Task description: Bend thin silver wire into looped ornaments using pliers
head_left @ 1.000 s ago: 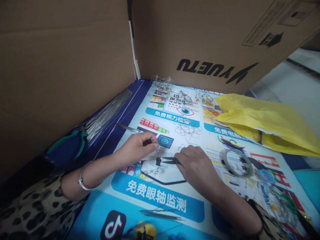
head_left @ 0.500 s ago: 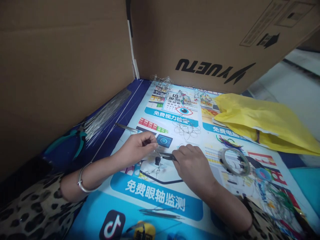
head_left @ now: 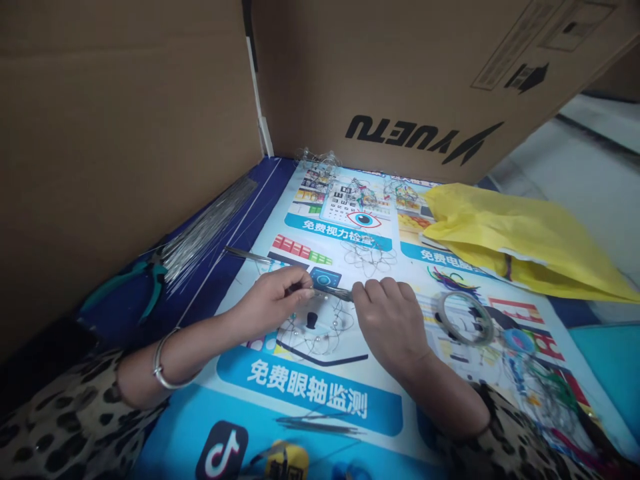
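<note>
My left hand (head_left: 280,297) pinches the edge of a beaded wire piece (head_left: 334,325), whose thin looped wires carry small pearly and clear beads. My right hand (head_left: 393,327) is closed round a pair of pliers (head_left: 336,292); only the dark, narrow jaws show, pointing left. The jaw tips reach to my left fingertips at the top of the piece, and whether they grip the wire I cannot tell. Just beyond my left hand lies a thin metal strip or tool (head_left: 246,255). A wire flower shape (head_left: 370,257) rests on the printed sheet (head_left: 240,427) beyond my hands.
Cardboard walls (head_left: 390,60) close off the back and left. Teal-handled pliers (head_left: 153,287) and a bundle of straight wires (head_left: 210,227) lie at left. To the right are a tape roll (head_left: 465,319), a yellow bag (head_left: 520,233) and tangled coloured wires (head_left: 545,393). Dark wires (head_left: 320,425) lie in front.
The pliers and my right hand have risen slightly and swung, the jaws now slanting up to the left. The beaded wire piece now shows spread out below my fingers. The view has shifted slightly.
</note>
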Motion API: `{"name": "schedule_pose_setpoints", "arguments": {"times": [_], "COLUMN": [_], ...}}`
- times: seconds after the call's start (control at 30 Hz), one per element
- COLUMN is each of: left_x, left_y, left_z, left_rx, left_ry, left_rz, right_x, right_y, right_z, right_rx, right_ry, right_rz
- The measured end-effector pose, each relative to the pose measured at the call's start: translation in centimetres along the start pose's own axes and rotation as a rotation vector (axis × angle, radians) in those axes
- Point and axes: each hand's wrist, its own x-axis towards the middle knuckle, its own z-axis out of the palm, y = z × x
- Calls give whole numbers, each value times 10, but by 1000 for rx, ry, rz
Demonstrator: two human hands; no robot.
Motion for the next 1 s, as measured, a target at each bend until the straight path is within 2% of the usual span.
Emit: {"name": "schedule_pose_setpoints", "arguments": {"times": [0.5, 0.8, 1.0], "left_x": [0, -2, -4], "left_y": [-2, -11, -10], "left_z": [5, 8, 11], "left_rx": [29, -43, -147], "left_ry": [-27, -47, -29], "left_rz": [-73, -100, -105], "right_x": [0, -1, -1], "right_y": [25, 47, 36], "right_z": [2, -1, -6], "right_rx": [51, 219, 296], "right_ry": [-115, -201, -168], "right_rz": [-148, -222, -181]}}
